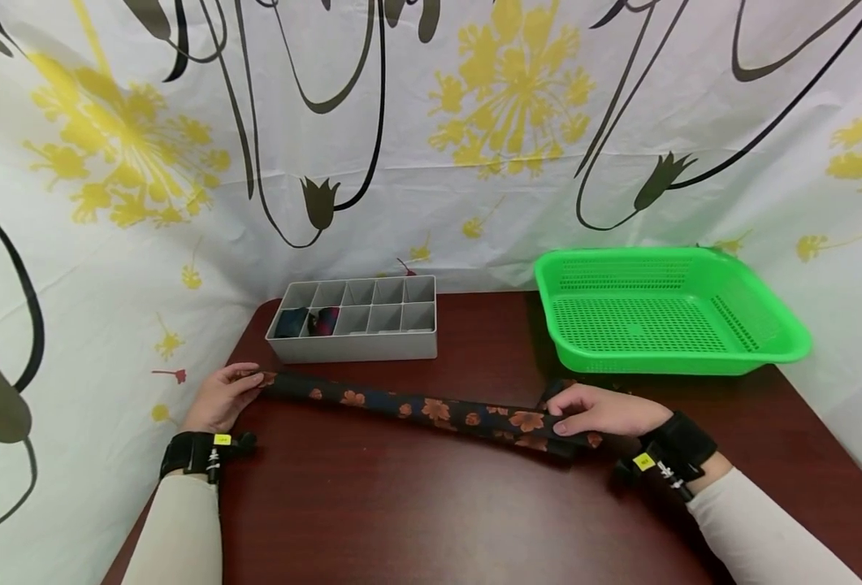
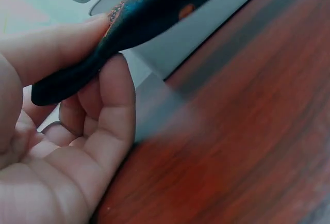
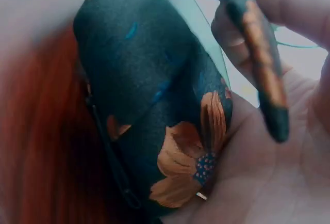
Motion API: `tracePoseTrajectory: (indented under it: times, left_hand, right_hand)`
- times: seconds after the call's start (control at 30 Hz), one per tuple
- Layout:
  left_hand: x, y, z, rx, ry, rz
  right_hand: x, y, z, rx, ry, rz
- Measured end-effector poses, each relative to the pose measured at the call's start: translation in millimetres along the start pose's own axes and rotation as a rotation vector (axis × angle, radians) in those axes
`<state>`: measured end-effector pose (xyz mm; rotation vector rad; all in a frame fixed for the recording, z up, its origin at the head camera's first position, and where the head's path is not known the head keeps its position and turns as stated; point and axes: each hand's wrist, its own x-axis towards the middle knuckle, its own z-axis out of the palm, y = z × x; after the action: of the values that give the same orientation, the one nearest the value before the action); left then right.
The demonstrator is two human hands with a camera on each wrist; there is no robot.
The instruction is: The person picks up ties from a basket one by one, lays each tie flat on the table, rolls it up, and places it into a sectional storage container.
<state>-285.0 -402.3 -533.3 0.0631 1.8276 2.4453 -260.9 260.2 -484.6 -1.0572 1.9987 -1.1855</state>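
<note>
A dark necktie (image 1: pixel 434 410) with orange flowers stretches across the table as a long folded strip between both hands. At its left end, my left hand (image 1: pixel 226 396) pinches the cloth between thumb and fingers; in the left wrist view a dark folded end (image 2: pixel 64 84) pokes out past the thumb. My right hand (image 1: pixel 606 410) grips the other end from above, thumb on the near side. Up close in the right wrist view, a broad flowered part (image 3: pixel 139 74) lies against the palm, and a narrower piece (image 3: pixel 265 64) crosses in front of the fingers.
Behind the necktie stands a grey divided box (image 1: pixel 357 348), with rolled dark cloth (image 1: pixel 292 322) and a red-and-blue roll (image 1: pixel 324 321) in its left front compartments. A green perforated basket (image 1: pixel 682 363) sits at the back right of the brown table (image 1: pixel 401 520). A patterned white curtain hangs behind.
</note>
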Motion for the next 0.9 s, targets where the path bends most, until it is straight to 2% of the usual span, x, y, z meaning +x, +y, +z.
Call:
tracePoseTrajectory:
  times: [0.17, 0.27, 0.37, 0.5, 0.67, 0.73, 0.8, 0.9]
  left_hand:
    - [2.6, -2.2, 2.8, 0.021, 0.04, 0.029]
    - [2.8, -2.2, 2.5, 0.042, 0.027, 0.006]
    - [2.2, -1.4, 0.5, 0.048, -0.019, -0.022]
    - [1.7, 0.6, 0.2, 0.022, -0.068, -0.014]
    - [0.7, 2.7, 7.0, -0.063, -0.019, 0.022]
    - [0.0, 3.4, 8.6, -0.1, -0.008, 0.031]
    - [-0.4, 3.8, 7.9, -0.095, -0.044, 0.012]
    - [-1.1, 4.0, 3.2, -0.046, -0.197, -0.05]
  right_hand:
    - [-6, 1, -9, -0.065, -0.012, -0.046]
    - [-9, 0, -12, -0.088, -0.01, -0.076]
    - [-13, 0, -18, -0.054, -0.014, -0.108]
    - [-21, 4, -27, 0.033, -0.058, -0.186]
    - [-24, 9, -32, 0.144, -0.177, -0.223]
    - [-23, 9, -32, 0.155, -0.191, -0.208]
    - [-24, 9, -34, 0.159, -0.153, -0.209]
    - [-29, 6, -38, 0.187, -0.034, -0.228]
